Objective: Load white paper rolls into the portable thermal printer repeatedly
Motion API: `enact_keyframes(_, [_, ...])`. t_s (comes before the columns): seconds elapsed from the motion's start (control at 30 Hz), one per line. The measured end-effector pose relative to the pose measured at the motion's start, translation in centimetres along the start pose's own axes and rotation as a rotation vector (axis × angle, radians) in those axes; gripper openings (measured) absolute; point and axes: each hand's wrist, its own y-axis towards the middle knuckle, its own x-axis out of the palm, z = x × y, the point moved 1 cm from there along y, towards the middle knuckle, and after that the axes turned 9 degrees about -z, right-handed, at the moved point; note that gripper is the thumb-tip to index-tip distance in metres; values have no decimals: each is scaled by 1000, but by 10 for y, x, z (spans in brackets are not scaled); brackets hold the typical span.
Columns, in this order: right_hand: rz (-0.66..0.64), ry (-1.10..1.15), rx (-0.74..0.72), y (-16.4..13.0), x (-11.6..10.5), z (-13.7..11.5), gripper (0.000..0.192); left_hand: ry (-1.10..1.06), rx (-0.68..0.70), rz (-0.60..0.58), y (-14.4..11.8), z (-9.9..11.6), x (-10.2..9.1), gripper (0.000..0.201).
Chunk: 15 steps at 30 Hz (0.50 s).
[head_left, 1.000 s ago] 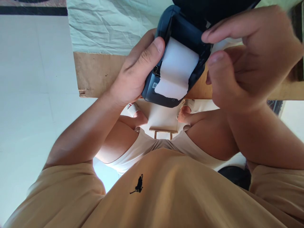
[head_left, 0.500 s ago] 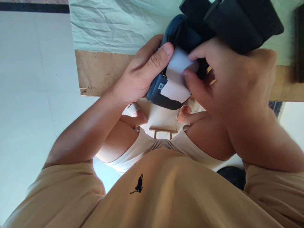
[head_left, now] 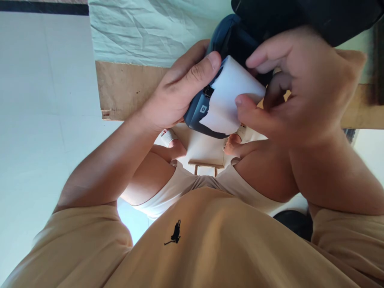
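- One strip of white paper (head_left: 229,98) stands out of a small dark blue printer (head_left: 199,112), which is held at the near edge of the wooden table (head_left: 126,90), partly out over the person's lap.
- The printer's black lid (head_left: 303,12) is swung up and open, so the paper bay is exposed; closing it looks like a step not yet done.
- The right hand (head_left: 300,84) pinches the free end of the paper, thumb under and fingers over, lifting it clear of the body.
- The left hand (head_left: 177,94) is clamped round the printer's left side, its thumb pressing by the paper's upper corner.
- Whether the roll sits fully in its bay cannot be told; the hands hide it.
- A wrinkled pale cloth (head_left: 144,32) covers the table further off.
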Motion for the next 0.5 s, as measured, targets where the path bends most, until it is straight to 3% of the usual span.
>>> enact_keyframes(0.07, [89, 123, -22, -3, -1, 1, 36, -17, -10, 4, -1, 0, 1, 23])
enact_keyframes(0.23, [151, 494, -88, 4, 3, 14, 36, -122, -28, 59, 0, -1, 3, 22])
enact_keyframes(0.37, [384, 639, -214, 9, 2, 17, 47, -249, -51, 50, 1, 0, 3, 19])
enact_keyframes(0.43, [301, 669, -101, 7, -1, 15, 40, -310, -54, 70, 2, 2, 4, 20])
enact_keyframes(0.5, [167, 732, 47, 3, -4, 15, 19, -372, -44, 95, 2, 4, 6, 20])
